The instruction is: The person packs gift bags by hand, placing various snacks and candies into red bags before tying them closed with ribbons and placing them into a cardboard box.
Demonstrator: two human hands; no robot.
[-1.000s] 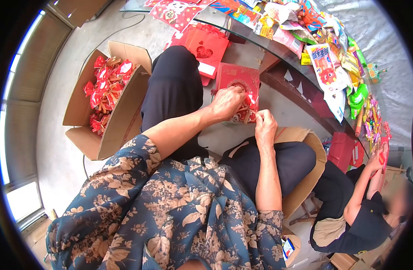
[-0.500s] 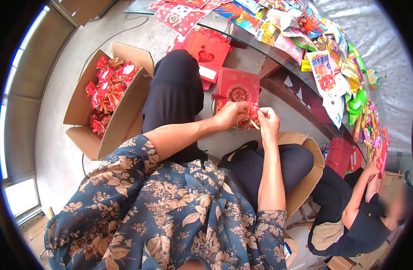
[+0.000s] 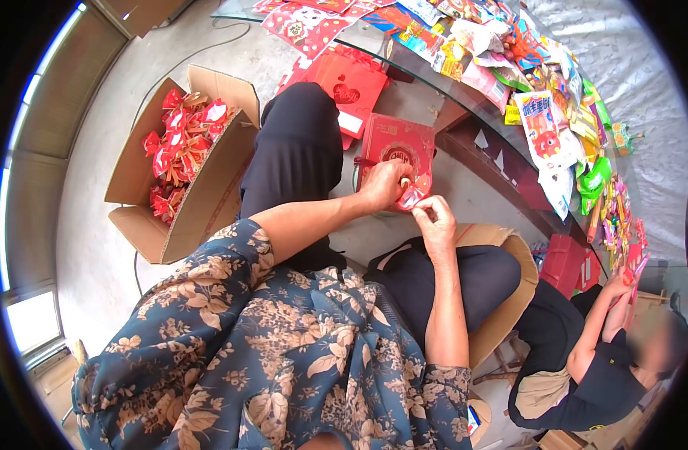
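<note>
In front of my knees, my left hand (image 3: 385,184) is closed round a small red wrapped piece (image 3: 413,196) with a pale, stick-like end showing at the fingers. My right hand (image 3: 436,222) pinches the lower edge of the same red piece between thumb and fingertips. Directly behind both hands, a red box with a round ornamental print (image 3: 396,141) stands on the floor, partly hidden by my left hand. On my left, an open cardboard box (image 3: 222,169) holds several similar red wrapped pieces (image 3: 180,142).
Red gift bags (image 3: 350,86) stand beyond my knee. A glass-topped table (image 3: 404,64) carries many snack packets (image 3: 543,131). Another cardboard box (image 3: 513,315) is by my right knee. At the right, another person (image 3: 591,375) sits, holding something pink and red.
My right hand has moved down and slightly left, and my left hand has turned. The red piece has shifted lower and left and shows more of its surface.
</note>
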